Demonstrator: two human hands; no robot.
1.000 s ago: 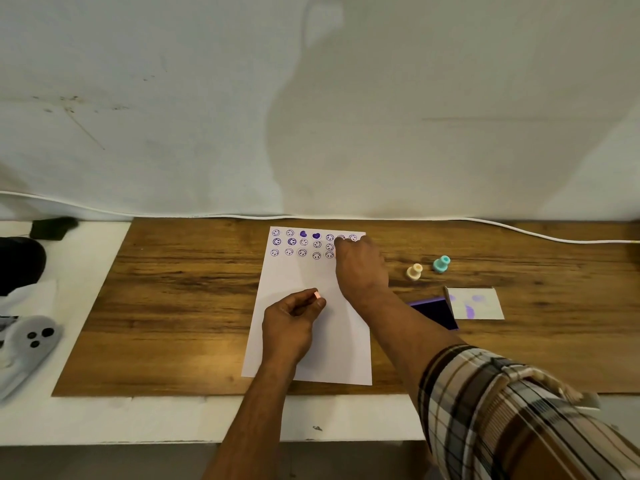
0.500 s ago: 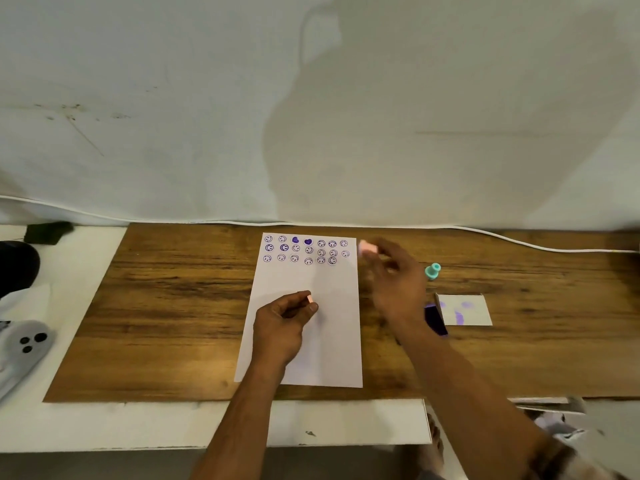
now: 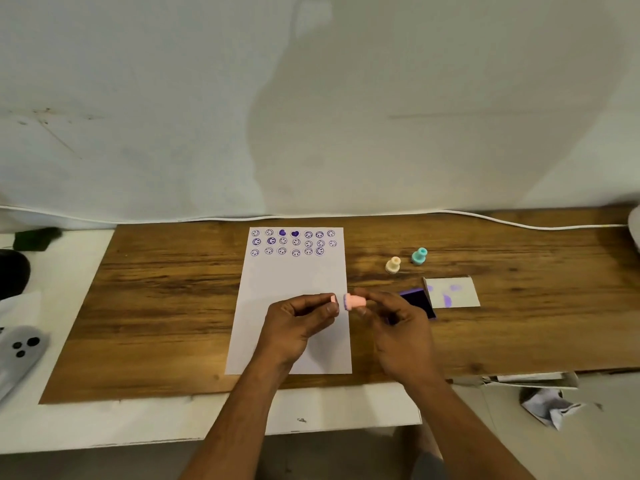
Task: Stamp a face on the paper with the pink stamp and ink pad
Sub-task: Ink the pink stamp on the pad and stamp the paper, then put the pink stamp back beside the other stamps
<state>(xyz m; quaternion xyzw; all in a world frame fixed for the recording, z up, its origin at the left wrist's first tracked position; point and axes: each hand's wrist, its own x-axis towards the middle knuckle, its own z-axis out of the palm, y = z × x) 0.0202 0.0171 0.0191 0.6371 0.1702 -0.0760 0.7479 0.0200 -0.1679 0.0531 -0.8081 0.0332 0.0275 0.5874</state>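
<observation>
A white paper (image 3: 291, 282) lies on the wooden board, with three rows of purple stamped faces and two hearts along its top. My right hand (image 3: 398, 327) holds the pink stamp (image 3: 354, 302) sideways, its purple inked face turned left, over the paper's right edge. My left hand (image 3: 298, 323) pinches a small pink cap (image 3: 333, 299) just left of the stamp, a small gap between them. The purple ink pad (image 3: 417, 301) lies open right behind my right hand, partly hidden by it, with its white lid (image 3: 452, 292) beside it.
A cream stamp (image 3: 393, 265) and a teal stamp (image 3: 419, 256) stand upright on the wooden board (image 3: 166, 306) right of the paper. A white cable (image 3: 519, 225) runs along the wall. A grey controller (image 3: 19, 348) lies at the far left; crumpled paper (image 3: 550, 405) at lower right.
My right hand left the paper's top right corner with the pink stamp and came down toward me, meeting my left hand with the cap. A new face shows in the third row.
</observation>
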